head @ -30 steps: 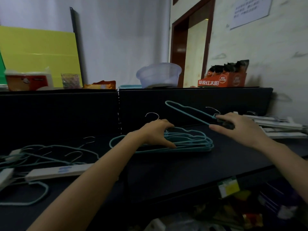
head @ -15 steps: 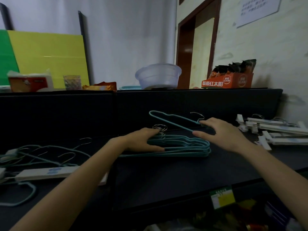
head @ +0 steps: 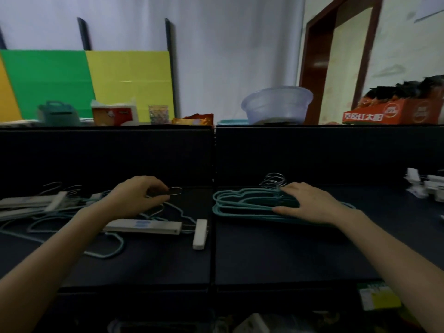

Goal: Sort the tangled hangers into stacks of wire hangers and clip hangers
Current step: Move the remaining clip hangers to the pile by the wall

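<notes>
Left hand (head: 137, 196) is in the tangled pile (head: 55, 213) on the left of the worktop (head: 264, 255), fingers curled and pinching a metal hook (head: 175, 191). It looks like the hook of a teal wire hanger, though where that hook joins its frame is hidden under the hand. Right hand (head: 310, 203) lies flat with straight fingers on the wire hanger stack (head: 240, 204) at the centre right, pressing it down and holding nothing.

The step in hand looks like drawing one more wire hanger out of the tangle. The way to do it well is to lift by the hook, slowly, and watch which loops rise with it. If another frame comes up too, stop and thread the hanger free; don't tug. The flat right hand is well placed, because it steadies the stack so the bunched hooks (head: 274, 180) stay lined up for the next hanger.

The main obstacle is a white clip hanger (head: 144, 227) lying just in front of the left hand, across teal wire, with its end clip (head: 200, 234) standing near the gap between the panels. It could snag or get dragged along. More pale bars (head: 28, 203) sit in the tangle at the far left. The clip hanger stack (head: 426, 187) waits at the far right, well apart. On the ledge behind are a clear bowl (head: 276, 104) and an orange box (head: 394, 114), out of the way.
</notes>
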A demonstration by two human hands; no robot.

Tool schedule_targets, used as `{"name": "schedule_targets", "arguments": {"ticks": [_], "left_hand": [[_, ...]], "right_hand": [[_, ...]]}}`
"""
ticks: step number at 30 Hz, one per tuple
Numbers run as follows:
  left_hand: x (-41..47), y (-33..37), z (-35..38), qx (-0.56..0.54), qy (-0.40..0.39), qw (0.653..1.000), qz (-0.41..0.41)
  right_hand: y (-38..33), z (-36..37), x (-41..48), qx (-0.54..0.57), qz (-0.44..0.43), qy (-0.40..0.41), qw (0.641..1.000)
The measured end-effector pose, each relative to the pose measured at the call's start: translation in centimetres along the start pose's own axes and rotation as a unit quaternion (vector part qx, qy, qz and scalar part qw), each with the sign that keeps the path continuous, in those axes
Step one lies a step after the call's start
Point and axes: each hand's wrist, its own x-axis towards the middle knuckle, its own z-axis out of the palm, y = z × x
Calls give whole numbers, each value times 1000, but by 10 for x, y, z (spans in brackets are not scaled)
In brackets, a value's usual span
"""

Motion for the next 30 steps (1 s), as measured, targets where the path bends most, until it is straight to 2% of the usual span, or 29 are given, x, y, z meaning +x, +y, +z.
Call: {"name": "schedule_targets", "arguments": {"ticks": [7,14,23,30], "left_hand": [[-46,-56,-38,24,73,995,-56],[-98,-140,-74,28,99,991,-88],[-144,-277,-124,57,96,991,-70],[-154,-355,-135,42,51,996,-58]], "right_hand": [[-74,-18,17,31,-93,90,991],[-189,-17,50,61,-164,94,980],[-351,-7,100,110,-170,70,977],[-446,17,136,124,-165,75,976]]}}
